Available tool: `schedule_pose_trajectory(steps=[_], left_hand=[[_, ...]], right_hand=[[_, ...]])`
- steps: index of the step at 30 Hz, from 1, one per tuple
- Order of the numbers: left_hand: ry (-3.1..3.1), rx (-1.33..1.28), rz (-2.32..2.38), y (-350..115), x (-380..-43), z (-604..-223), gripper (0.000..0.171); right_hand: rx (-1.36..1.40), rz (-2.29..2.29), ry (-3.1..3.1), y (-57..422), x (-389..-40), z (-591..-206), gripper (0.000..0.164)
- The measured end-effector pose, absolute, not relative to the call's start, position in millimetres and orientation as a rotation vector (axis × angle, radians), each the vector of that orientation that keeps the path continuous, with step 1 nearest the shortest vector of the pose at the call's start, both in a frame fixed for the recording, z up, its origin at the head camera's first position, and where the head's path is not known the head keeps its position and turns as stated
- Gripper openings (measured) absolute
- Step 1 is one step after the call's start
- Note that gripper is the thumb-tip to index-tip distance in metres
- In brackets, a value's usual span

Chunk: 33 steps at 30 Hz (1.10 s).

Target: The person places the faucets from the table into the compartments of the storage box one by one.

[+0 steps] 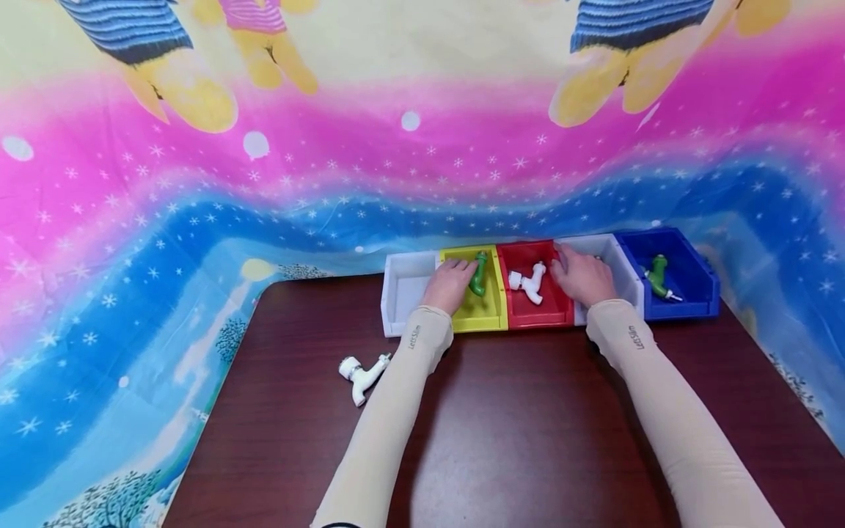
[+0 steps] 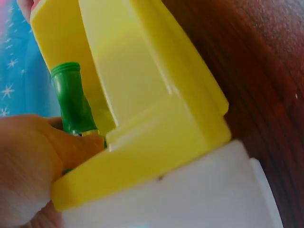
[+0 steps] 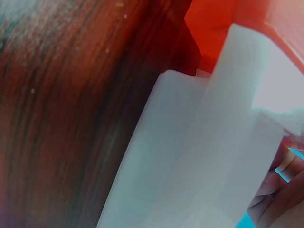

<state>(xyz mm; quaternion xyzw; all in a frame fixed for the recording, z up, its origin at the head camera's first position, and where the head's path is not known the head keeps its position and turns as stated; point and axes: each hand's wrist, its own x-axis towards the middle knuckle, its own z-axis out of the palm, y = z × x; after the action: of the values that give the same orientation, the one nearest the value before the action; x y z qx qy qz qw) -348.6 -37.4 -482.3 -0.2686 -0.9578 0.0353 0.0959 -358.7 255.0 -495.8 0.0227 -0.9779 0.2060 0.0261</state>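
My left hand [image 1: 450, 284] reaches over the yellow bin [image 1: 491, 320], and its thumb and fingers pinch a green tap [image 2: 73, 97] inside it. The tap stands up past the thumb in the left wrist view. My right hand [image 1: 586, 276] is over the right-hand white bin [image 1: 632, 282], its fingertips near the wall shared with the red bin [image 1: 538, 317]. Curled fingers [image 3: 285, 175] show beyond the white wall in the right wrist view; I cannot tell what they hold. A white tap [image 1: 530, 283] lies in the red bin.
Another white bin [image 1: 394, 297] stands at the row's left end, a blue bin [image 1: 703, 290] with a green tap [image 1: 657, 277] at its right end. A white tap [image 1: 361, 378] lies on the brown table [image 1: 515, 440] beside my left forearm. A patterned cloth [image 1: 396, 147] hangs behind.
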Motion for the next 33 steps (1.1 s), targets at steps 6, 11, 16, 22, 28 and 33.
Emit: schedule_pose_trajectory(steps=[6, 11, 16, 22, 28, 33], left_hand=[[-2.843, -0.752, 0.098, -34, -350, -491, 0.052], [-2.862, -0.731, 0.133, -31, -350, -493, 0.052], [-2.893, -0.711, 0.213, -25, -349, -495, 0.054], [-2.948, -0.673, 0.314, -22, -351, -501, 0.056], [-2.944, -0.667, 0.339, -20, -349, -500, 0.054], [-2.911, -0.664, 0.348, -19, -348, -502, 0.051]], right_hand=[[0.070, 0.650, -3.038, 255, -360, -496, 0.063], [0.055, 0.645, -3.041, 255, -359, -495, 0.063], [0.058, 0.642, -3.028, 256, -358, -494, 0.062], [0.064, 0.636, -3.038, 257, -358, -494, 0.062], [0.048, 0.631, -3.045, 256, -359, -494, 0.063], [0.040, 0.626, -3.053, 256, -360, -494, 0.063]])
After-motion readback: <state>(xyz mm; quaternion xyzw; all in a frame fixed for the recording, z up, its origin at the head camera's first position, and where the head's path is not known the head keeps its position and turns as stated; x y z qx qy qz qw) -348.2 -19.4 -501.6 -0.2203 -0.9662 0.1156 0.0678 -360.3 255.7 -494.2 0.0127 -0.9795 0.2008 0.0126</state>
